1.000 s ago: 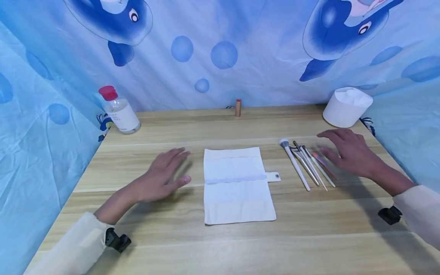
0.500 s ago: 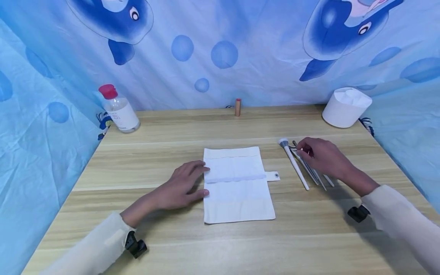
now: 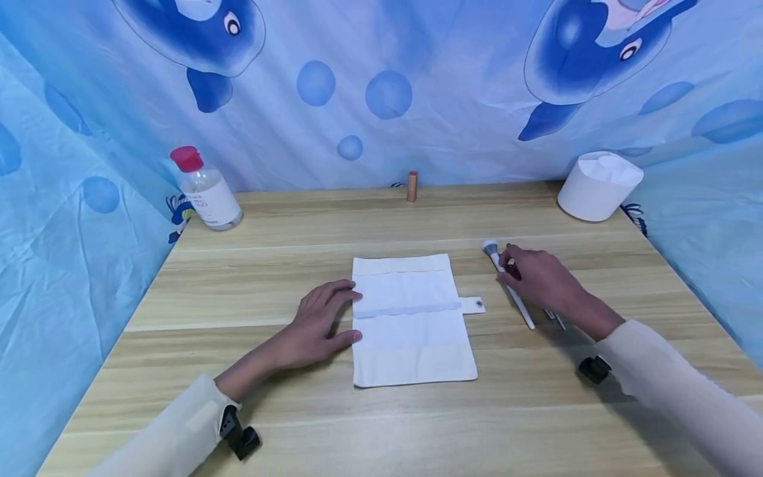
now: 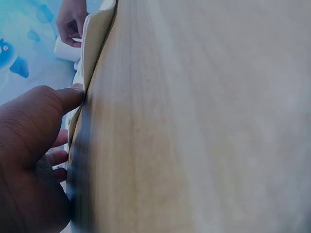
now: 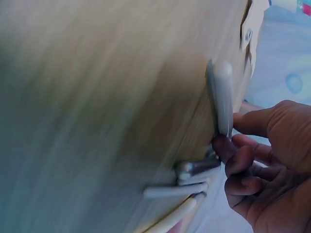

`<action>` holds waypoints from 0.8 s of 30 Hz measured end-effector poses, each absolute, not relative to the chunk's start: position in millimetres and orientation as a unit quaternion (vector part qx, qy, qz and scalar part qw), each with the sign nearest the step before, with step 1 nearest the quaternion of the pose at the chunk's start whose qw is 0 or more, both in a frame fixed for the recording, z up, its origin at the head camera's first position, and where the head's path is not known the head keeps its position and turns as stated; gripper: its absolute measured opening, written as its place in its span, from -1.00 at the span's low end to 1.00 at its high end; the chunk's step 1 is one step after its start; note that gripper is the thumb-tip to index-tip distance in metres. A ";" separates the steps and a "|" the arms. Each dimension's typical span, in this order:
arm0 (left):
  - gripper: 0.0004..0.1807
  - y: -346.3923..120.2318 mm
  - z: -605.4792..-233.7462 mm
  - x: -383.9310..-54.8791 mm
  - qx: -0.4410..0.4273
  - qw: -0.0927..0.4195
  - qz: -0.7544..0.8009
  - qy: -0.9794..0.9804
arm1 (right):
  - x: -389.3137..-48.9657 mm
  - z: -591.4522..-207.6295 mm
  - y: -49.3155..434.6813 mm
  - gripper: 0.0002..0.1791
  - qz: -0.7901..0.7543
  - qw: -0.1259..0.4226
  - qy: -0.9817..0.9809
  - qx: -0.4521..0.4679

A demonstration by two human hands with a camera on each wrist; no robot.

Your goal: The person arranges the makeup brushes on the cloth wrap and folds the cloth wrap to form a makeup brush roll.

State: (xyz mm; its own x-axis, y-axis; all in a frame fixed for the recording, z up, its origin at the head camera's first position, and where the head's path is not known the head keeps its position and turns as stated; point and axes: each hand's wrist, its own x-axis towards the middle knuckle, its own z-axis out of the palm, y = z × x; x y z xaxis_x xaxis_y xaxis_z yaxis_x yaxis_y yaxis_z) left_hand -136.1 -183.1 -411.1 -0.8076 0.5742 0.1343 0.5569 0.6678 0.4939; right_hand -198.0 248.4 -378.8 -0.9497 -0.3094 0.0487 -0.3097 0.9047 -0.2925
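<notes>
A white cloth brush roll (image 3: pixel 411 351) lies unfolded mid-table, its snap tab (image 3: pixel 473 305) pointing right. My left hand (image 3: pixel 322 324) rests at its left edge with relaxed fingers; in the left wrist view the thumb touches the lifted-looking rim (image 4: pixel 97 34). At the right, my right hand (image 3: pixel 536 278) has thumb and curled fingers at a white-handled makeup brush (image 3: pixel 520 308), pinching it near its head. Its handle (image 5: pixel 223 92) stretches away from the fingers in the right wrist view. Several thinner makeup brushes (image 5: pixel 177 191) lie beside it, mostly covered by the hand in the head view.
At the back left stands a clear bottle (image 3: pixel 214 199) with a red cap. A small copper-coloured tube (image 3: pixel 412 187) stands at the back edge, and a white round container (image 3: pixel 599 187) at the back right. A blue patterned curtain (image 3: pixel 453 86) surrounds the wooden table (image 3: pixel 381 430).
My left hand has moved right and come to the roll's edge. My right hand has travelled left across the thin brushes to the large brush, its fingers curling in.
</notes>
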 end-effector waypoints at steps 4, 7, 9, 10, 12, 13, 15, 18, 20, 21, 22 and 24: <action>-0.34 -183.8 -412.3 -136.9 0.308 0.015 0.277 0.910 | -196.7 -378.4 241.4 -0.71 0.165 -0.015 -0.978 0.130; -0.35 -183.6 -412.4 -137.3 0.308 0.014 0.279 0.909 | -196.9 -376.9 237.0 -0.70 0.168 -0.028 -0.979 0.112; -0.35 -183.4 -412.7 -137.6 0.308 0.013 0.280 0.909 | -197.5 -375.1 233.7 -0.71 0.167 -0.036 -0.979 0.108; -0.36 -183.4 -412.8 -137.7 0.308 0.012 0.281 0.909 | -198.1 -374.2 232.0 -0.72 0.168 -0.036 -0.979 0.109; -0.36 -183.3 -413.0 -137.7 0.309 0.010 0.282 0.908 | -199.8 -371.3 228.1 -0.72 0.175 -0.033 -0.978 0.112; -0.36 -183.2 -412.9 -137.6 0.309 0.008 0.284 0.908 | -201.0 -369.1 225.8 -0.71 0.182 -0.029 -0.976 0.116; -0.37 -183.0 -412.6 -137.3 0.309 0.005 0.285 0.907 | -204.5 -363.4 220.8 -0.70 0.207 -0.020 -0.970 0.127; -0.37 -182.9 -411.4 -136.5 0.310 0.000 0.286 0.907 | -211.9 -353.1 209.1 -0.71 0.265 -0.017 -0.954 0.141; -0.37 -182.9 -411.4 -136.2 0.310 -0.003 0.285 0.907 | -216.6 -347.5 199.6 -0.71 0.324 -0.029 -0.934 0.147; -0.37 -182.9 -411.5 -136.1 0.310 -0.004 0.285 0.907 | -218.9 -345.9 194.2 -0.71 0.355 -0.035 -0.923 0.147; -0.37 -182.9 -411.7 -136.2 0.310 -0.005 0.284 0.907 | -220.9 -344.6 188.5 -0.71 0.388 -0.042 -0.909 0.147; -0.37 -182.6 -412.7 -136.7 0.311 -0.006 0.284 0.907 | -224.7 -343.2 177.4 -0.70 0.444 -0.056 -0.882 0.150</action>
